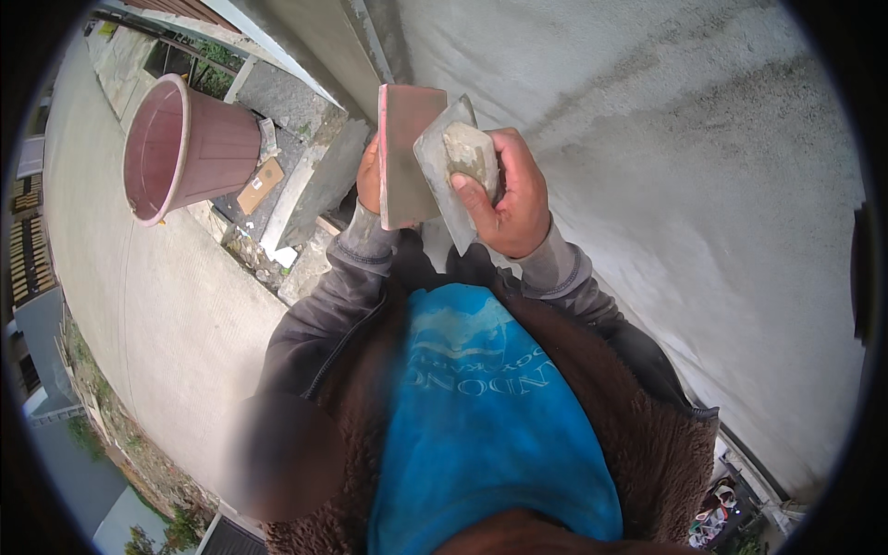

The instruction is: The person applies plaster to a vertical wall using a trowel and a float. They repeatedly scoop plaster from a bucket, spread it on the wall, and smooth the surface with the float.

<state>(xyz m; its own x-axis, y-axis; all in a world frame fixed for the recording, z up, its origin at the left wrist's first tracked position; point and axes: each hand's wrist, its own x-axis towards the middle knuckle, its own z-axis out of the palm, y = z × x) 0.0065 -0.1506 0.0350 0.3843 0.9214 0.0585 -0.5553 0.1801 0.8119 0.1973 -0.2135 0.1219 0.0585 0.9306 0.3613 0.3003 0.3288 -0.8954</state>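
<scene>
My left hand (370, 174) grips a flat pink rectangular board (408, 148) from behind, so most of its fingers are hidden. My right hand (520, 208) is closed on a grey flat trowel (442, 203) by its pale, crusted block handle (472, 150), thumb across it. The trowel's plate is tilted close beside the board's right side; I cannot tell whether the two touch. Both hands are held out in front of my blue shirt, at the top middle of the view.
A pink bucket (208, 157) stands at left by a concrete step (310, 194) with a cardboard piece (261, 185) and rubble. A grey plastered wall (684, 240) fills the right. A pale concrete path (157, 324) runs along the left.
</scene>
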